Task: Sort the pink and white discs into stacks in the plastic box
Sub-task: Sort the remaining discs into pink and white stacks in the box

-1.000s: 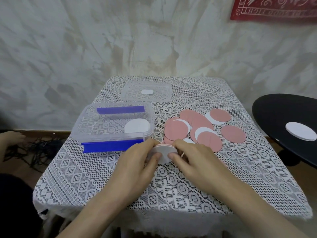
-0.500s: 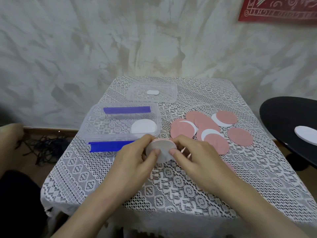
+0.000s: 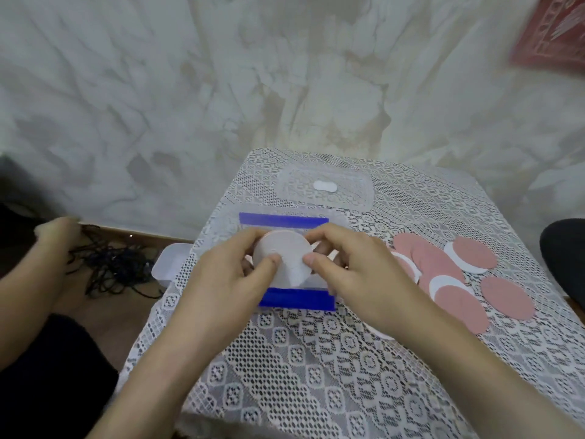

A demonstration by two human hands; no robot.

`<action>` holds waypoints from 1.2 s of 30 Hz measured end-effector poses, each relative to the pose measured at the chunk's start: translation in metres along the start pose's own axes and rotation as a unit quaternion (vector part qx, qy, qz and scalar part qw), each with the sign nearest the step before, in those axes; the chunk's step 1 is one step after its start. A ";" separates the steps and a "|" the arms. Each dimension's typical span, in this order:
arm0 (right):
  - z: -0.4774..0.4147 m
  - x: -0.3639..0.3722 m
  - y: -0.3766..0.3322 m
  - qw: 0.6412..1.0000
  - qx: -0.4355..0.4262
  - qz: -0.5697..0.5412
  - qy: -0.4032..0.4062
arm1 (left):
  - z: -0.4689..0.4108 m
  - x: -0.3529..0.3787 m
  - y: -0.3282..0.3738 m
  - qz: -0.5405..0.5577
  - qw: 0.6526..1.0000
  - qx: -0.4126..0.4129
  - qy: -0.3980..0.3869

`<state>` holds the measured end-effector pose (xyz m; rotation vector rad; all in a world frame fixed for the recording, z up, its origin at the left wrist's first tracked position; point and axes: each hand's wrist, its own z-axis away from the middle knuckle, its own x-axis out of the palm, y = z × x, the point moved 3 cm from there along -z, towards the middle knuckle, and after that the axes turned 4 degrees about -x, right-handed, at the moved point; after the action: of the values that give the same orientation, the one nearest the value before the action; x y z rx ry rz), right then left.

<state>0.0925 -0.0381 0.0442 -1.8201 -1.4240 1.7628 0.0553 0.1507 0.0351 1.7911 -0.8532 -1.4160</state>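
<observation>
Hands meet over the plastic box (image 3: pixel 169 264), which sits on the lace tablecloth (image 3: pixel 316 381) toward the left edge of the tabletop. The left hand (image 3: pixel 218 280) and the right hand (image 3: pixel 364 274) together hold a stack of discs (image 3: pixel 285 258), tilted up so that its whitish face looks toward the camera. Each hand grips the stack from its own side: the left thumb (image 3: pixel 270 260) and the right thumb (image 3: pixel 311 258) press on the near face, and the fingers curl round behind it. The stack hangs above the box's opening, between the far blue latch (image 3: pixel 283 219) and the near blue latch (image 3: pixel 297 301). Whether it touches the box floor cannot be told, since the hands cover that part. Beyond the box, near the far edge, lies the clear lid (image 3: pixel 354 191) with a white label (image 3: pixel 324 186) on it. To the right of the box the loose discs (image 3: pixel 440 267) lie in an overlapping heap, mostly pink with a few white edges showing. One pink disc (image 3: pixel 506 297) lies just beside the heap toward the right edge. A black round surface (image 3: pixel 566 258) shows past the right edge of the tabletop. A tangle of black cords (image 3: pixel 110 264) lies on the floor off the left edge.
</observation>
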 end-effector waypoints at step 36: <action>-0.097 0.067 -0.004 0.927 0.017 0.286 -0.244 | -0.021 -0.044 -0.054 -0.122 0.987 -0.077 0.067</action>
<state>0.1608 0.0566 0.0291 -2.0046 -1.0310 2.6595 0.0717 0.2193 0.0168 1.8951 -0.4535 -1.4502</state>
